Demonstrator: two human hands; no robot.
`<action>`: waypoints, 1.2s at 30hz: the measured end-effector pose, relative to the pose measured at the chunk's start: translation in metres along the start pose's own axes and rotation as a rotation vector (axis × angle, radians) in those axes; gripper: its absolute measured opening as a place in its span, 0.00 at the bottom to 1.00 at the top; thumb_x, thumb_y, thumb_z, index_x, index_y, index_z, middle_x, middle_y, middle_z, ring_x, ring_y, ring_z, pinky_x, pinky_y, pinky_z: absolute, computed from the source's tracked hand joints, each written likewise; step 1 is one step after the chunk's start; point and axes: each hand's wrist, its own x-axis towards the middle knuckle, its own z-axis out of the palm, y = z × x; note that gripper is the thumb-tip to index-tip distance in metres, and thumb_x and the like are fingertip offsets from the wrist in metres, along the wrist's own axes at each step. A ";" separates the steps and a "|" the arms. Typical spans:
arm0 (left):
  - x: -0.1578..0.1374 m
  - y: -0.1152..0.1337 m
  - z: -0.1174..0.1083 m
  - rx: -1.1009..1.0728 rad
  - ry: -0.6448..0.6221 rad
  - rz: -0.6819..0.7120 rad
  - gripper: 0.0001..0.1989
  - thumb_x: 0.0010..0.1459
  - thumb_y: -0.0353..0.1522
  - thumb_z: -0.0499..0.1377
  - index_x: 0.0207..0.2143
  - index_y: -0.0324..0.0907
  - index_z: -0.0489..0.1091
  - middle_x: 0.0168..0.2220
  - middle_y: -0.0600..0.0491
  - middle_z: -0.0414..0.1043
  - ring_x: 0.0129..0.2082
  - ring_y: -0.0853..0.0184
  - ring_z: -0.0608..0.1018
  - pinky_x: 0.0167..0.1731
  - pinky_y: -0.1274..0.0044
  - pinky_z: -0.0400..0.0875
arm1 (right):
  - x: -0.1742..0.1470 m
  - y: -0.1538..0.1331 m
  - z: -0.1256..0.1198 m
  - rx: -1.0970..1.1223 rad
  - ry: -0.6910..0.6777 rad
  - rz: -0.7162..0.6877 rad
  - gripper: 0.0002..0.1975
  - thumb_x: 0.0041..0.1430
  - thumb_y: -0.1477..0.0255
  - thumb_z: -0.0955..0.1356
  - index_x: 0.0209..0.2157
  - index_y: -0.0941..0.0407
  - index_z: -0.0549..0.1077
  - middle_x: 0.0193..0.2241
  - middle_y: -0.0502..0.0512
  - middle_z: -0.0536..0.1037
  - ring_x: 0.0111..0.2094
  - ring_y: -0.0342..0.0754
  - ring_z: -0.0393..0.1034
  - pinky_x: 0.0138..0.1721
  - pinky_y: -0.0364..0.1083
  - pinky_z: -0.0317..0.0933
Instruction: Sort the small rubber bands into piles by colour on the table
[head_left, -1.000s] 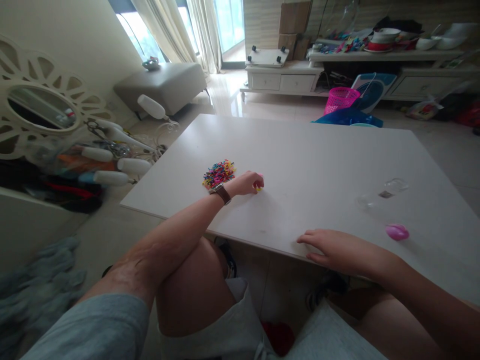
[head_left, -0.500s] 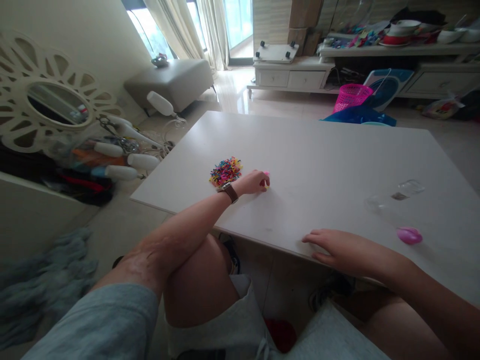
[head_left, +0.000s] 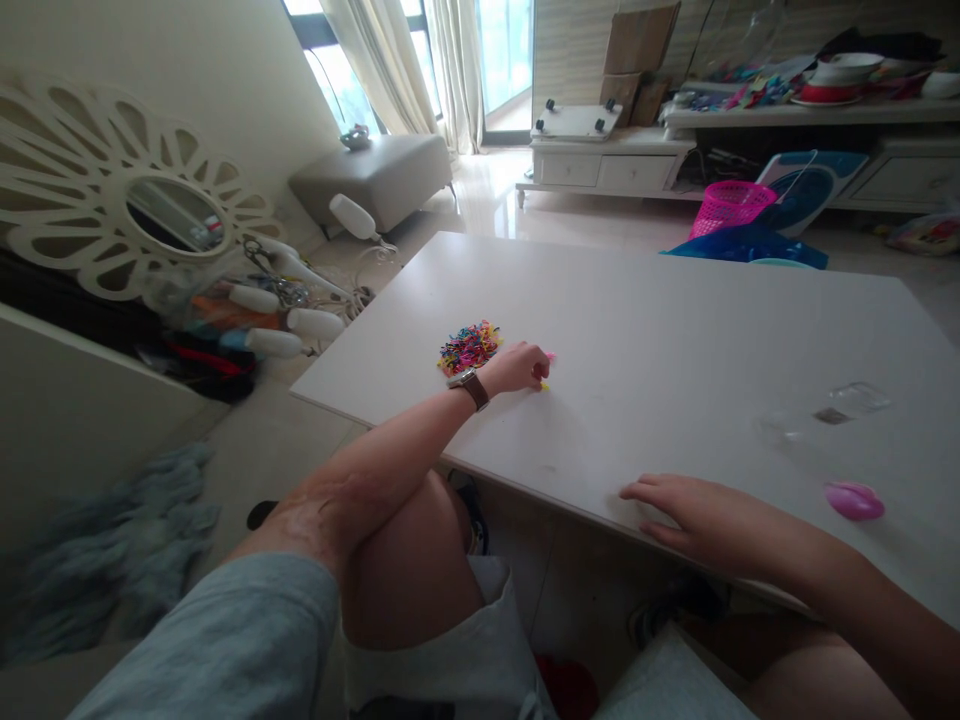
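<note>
Over the white table (head_left: 675,330), my left hand (head_left: 521,368) has its fingers curled down in a pinch; whatever is between the tips is hidden. A tiny yellow piece (head_left: 545,387) lies by those fingertips, and a small pink piece (head_left: 552,356) shows just beyond the knuckles. Behind my left wrist, which wears a watch (head_left: 471,387), sits a pile of small multicoloured pieces (head_left: 469,346), too fine to name surely. My right hand (head_left: 679,508) rests at the table's near edge, fingers stretched and apart, holding nothing.
To the right of my right hand lie a glossy pink-purple rounded object (head_left: 855,501) and a clear plastic container (head_left: 859,400), with another clear piece (head_left: 778,430) beside it. Past the far edge stands a pink basket (head_left: 731,208). A lamp with white shades (head_left: 352,216) is at the left.
The whole view has swung a little, shifting everything right and slightly down. The yellow piece by my left fingertips now shows more clearly. My right hand stays resting at the edge.
</note>
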 end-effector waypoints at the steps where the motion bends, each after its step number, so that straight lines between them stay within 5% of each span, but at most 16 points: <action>1: 0.000 -0.001 -0.001 -0.018 -0.003 0.004 0.10 0.45 0.27 0.72 0.34 0.40 0.82 0.32 0.50 0.82 0.32 0.65 0.80 0.36 0.76 0.70 | 0.000 0.001 0.001 0.010 0.014 -0.008 0.19 0.62 0.68 0.66 0.53 0.51 0.79 0.51 0.61 0.81 0.49 0.61 0.78 0.51 0.55 0.70; 6: -0.009 -0.019 -0.032 -0.117 0.046 -0.017 0.10 0.47 0.32 0.72 0.34 0.39 0.82 0.32 0.50 0.81 0.30 0.67 0.79 0.35 0.77 0.70 | -0.001 0.007 0.006 0.031 0.069 -0.027 0.18 0.63 0.65 0.66 0.52 0.51 0.80 0.49 0.60 0.82 0.47 0.59 0.79 0.50 0.53 0.70; 13: -0.079 -0.101 -0.094 -0.109 0.265 -0.424 0.12 0.45 0.37 0.71 0.32 0.39 0.82 0.28 0.51 0.80 0.27 0.67 0.75 0.29 0.77 0.66 | -0.003 0.004 0.004 0.032 0.057 -0.017 0.18 0.63 0.65 0.66 0.51 0.51 0.79 0.49 0.60 0.82 0.47 0.59 0.79 0.50 0.54 0.70; 19: -0.106 -0.117 -0.082 -0.155 0.128 -0.499 0.13 0.42 0.40 0.70 0.30 0.42 0.81 0.26 0.52 0.79 0.27 0.67 0.74 0.27 0.77 0.63 | 0.001 0.005 0.005 0.019 0.042 -0.030 0.19 0.62 0.66 0.65 0.52 0.52 0.79 0.50 0.61 0.82 0.48 0.60 0.78 0.50 0.55 0.70; 24: -0.101 -0.116 -0.079 -0.163 0.202 -0.522 0.06 0.46 0.34 0.66 0.25 0.40 0.77 0.22 0.53 0.75 0.24 0.70 0.71 0.27 0.78 0.62 | 0.003 0.007 0.008 0.034 0.052 -0.044 0.18 0.63 0.63 0.66 0.51 0.51 0.80 0.47 0.61 0.83 0.45 0.59 0.79 0.48 0.53 0.71; 36: -0.102 -0.120 -0.080 -0.367 0.251 -0.532 0.15 0.49 0.41 0.68 0.31 0.38 0.79 0.26 0.49 0.78 0.27 0.68 0.76 0.29 0.77 0.68 | 0.008 0.010 0.002 -0.003 0.086 -0.084 0.15 0.65 0.66 0.65 0.47 0.51 0.80 0.48 0.60 0.81 0.45 0.57 0.78 0.47 0.52 0.70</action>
